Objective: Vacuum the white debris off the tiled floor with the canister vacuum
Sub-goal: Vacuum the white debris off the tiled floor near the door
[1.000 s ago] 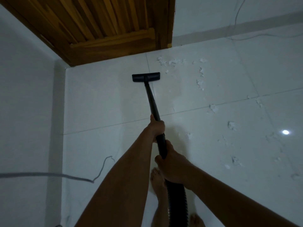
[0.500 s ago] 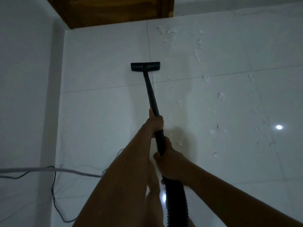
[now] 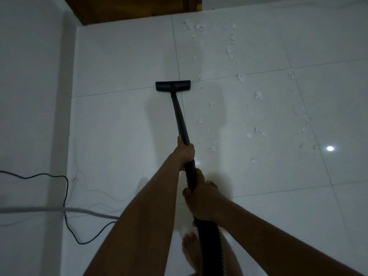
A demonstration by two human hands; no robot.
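Note:
A black vacuum wand (image 3: 180,114) runs from my hands out to its flat floor nozzle (image 3: 172,86), which sits on a tile joint of the white tiled floor (image 3: 119,126). My left hand (image 3: 184,151) grips the wand higher up. My right hand (image 3: 201,200) grips it lower, where the ribbed black hose (image 3: 211,248) begins. White debris (image 3: 258,95) lies scattered to the right of the nozzle, with more bits (image 3: 196,27) near the far wall. The canister is out of view.
A white wall (image 3: 29,96) runs along the left. A wooden door (image 3: 129,8) stands at the top. A black cable (image 3: 66,196) and a grey cord (image 3: 49,210) cross the lower left. My bare feet (image 3: 190,250) are below the hose. A light reflection (image 3: 330,148) shines at right.
The nozzle has been drawn back toward me, from near the door to the tile joint. The view has tilted down, so less of the door shows and more cable appears at left.

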